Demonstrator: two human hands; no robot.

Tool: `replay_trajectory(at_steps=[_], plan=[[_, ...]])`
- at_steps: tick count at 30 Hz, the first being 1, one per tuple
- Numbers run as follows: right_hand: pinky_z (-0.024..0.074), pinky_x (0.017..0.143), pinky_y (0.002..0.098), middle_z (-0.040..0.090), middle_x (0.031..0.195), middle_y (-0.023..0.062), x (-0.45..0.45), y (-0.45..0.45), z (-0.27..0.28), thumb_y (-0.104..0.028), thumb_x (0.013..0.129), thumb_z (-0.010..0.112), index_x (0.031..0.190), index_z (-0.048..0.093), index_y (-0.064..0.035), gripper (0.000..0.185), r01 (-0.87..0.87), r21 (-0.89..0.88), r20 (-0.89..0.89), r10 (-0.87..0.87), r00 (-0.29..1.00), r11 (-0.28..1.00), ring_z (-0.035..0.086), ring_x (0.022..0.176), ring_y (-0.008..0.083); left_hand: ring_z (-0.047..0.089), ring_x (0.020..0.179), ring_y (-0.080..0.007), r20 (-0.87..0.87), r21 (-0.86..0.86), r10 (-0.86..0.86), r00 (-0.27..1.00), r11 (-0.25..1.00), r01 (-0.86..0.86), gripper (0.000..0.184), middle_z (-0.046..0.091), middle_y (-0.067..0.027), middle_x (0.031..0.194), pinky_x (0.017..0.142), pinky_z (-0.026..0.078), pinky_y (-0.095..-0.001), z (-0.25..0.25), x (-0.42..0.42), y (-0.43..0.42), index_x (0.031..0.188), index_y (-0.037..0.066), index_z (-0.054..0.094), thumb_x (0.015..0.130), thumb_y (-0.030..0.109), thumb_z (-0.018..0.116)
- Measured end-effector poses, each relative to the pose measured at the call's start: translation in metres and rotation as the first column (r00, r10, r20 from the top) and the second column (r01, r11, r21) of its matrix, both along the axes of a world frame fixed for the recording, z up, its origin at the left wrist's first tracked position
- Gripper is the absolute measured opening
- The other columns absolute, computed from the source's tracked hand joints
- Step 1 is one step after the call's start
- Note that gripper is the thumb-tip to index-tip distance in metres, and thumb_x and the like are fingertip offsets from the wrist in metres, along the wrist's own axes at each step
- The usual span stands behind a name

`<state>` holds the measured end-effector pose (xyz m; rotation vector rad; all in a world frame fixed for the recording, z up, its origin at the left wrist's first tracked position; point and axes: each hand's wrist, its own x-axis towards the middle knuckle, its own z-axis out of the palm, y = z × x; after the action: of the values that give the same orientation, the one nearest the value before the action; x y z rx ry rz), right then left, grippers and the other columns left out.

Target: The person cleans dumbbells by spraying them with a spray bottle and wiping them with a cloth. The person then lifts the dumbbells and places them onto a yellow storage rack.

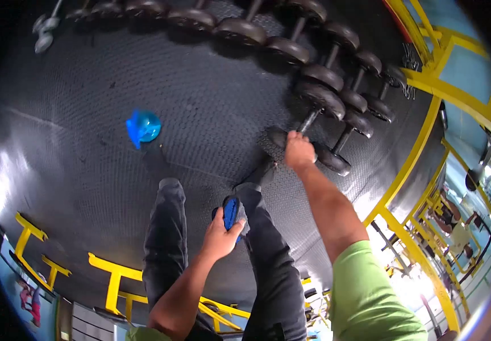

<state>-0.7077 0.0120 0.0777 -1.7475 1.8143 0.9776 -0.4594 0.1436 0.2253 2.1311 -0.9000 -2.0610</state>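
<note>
My left hand (218, 235) is closed around a blue brush (232, 212) with dark edges, held above my right leg; a greyish cloth-like piece shows beside it. My right hand (300, 151) reaches out to the right and grips the handle of a black dumbbell (320, 100). The dumbbell's far weight lies near other dumbbells, and its near weight is partly behind my hand. On the black textured floor (200, 102), to the left, sits a round blue object (145, 126) with a brighter blue piece against it.
Rows of black dumbbells (240, 33) curve along the top and right. A small grey dumbbell (44, 41) lies at the upper left. Yellow metal frames (416, 159) stand on the right, with more (112, 284) at the lower left. A person (460, 237) is at the far right.
</note>
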Motion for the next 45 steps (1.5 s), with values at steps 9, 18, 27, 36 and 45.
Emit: replay_trajectory(at_steps=[9, 18, 27, 36, 45], plan=[[0.0519, 0.081, 0.0344, 0.067, 0.096, 0.0213, 0.055, -0.068, 0.115, -0.007, 0.057, 0.070, 0.112, 0.053, 0.0099, 0.061, 0.444, 0.232, 0.257, -0.495, 0.830, 0.865, 0.067, 0.092, 0.0281, 0.058, 0.110, -0.0404, -0.002, 0.126, 0.104, 0.995, 0.987, -0.103, 0.055, 0.061, -0.0253, 0.115, 0.093, 0.045, -0.0451, -0.019, 0.032, 0.001, 0.123, 0.002, 0.048, 0.084, 0.037, 0.065], [0.0504, 0.074, 0.0357, 0.064, 0.090, 0.0155, 0.175, -0.026, 0.069, -0.001, 0.050, 0.071, 0.104, 0.057, 0.0060, 0.056, 0.585, 0.525, 0.404, -0.786, 0.468, 0.618, 0.061, 0.084, 0.0264, 0.060, 0.108, -0.0413, 0.115, 0.314, 0.082, 0.990, 0.943, -0.114, 0.101, 0.058, -0.0320, 0.116, 0.095, 0.046, -0.0414, -0.019, 0.056, -0.024, 0.146, -0.007, -0.001, 0.082, 0.034, 0.065], [0.0494, 0.075, 0.0317, 0.062, 0.096, 0.0167, 0.117, -0.080, 0.018, 0.006, 0.046, 0.065, 0.133, 0.039, 0.0148, 0.091, 0.590, 0.569, 0.323, -0.815, 0.481, 0.573, 0.059, 0.086, 0.0258, 0.055, 0.117, -0.0376, -0.100, 0.251, 0.188, 0.977, 0.955, -0.158, 0.086, 0.056, -0.0254, 0.126, 0.100, 0.043, -0.0396, -0.026, 0.056, -0.015, 0.147, 0.004, 0.024, 0.080, 0.037, 0.068], [0.0423, 0.100, 0.0408, 0.055, 0.122, 0.0225, 0.163, -0.080, 0.068, -0.007, 0.059, 0.069, 0.133, 0.047, -0.0075, 0.078, 0.097, -0.115, 0.469, -0.032, 0.882, 0.989, 0.053, 0.113, 0.0377, 0.064, 0.103, -0.0299, -0.086, 0.145, 0.374, 0.923, 0.922, -0.360, 0.072, 0.065, -0.0179, 0.105, 0.089, 0.048, -0.0381, -0.016, 0.068, -0.029, 0.135, 0.004, 0.038, 0.078, 0.029, 0.074], [0.0471, 0.093, 0.0435, 0.061, 0.112, 0.0307, 0.393, -0.044, 0.052, -0.052, 0.068, 0.076, 0.134, 0.035, 0.0023, 0.095, 0.423, 0.303, 0.338, -0.511, 0.790, 0.854, 0.060, 0.107, 0.0416, 0.051, 0.113, -0.0468, -0.118, -0.140, -0.228, 0.967, 0.967, 0.211, 0.079, 0.037, -0.0216, 0.143, 0.097, 0.043, -0.0485, -0.045, 0.092, 0.000, 0.149, 0.015, 0.025, 0.083, 0.034, 0.063]])
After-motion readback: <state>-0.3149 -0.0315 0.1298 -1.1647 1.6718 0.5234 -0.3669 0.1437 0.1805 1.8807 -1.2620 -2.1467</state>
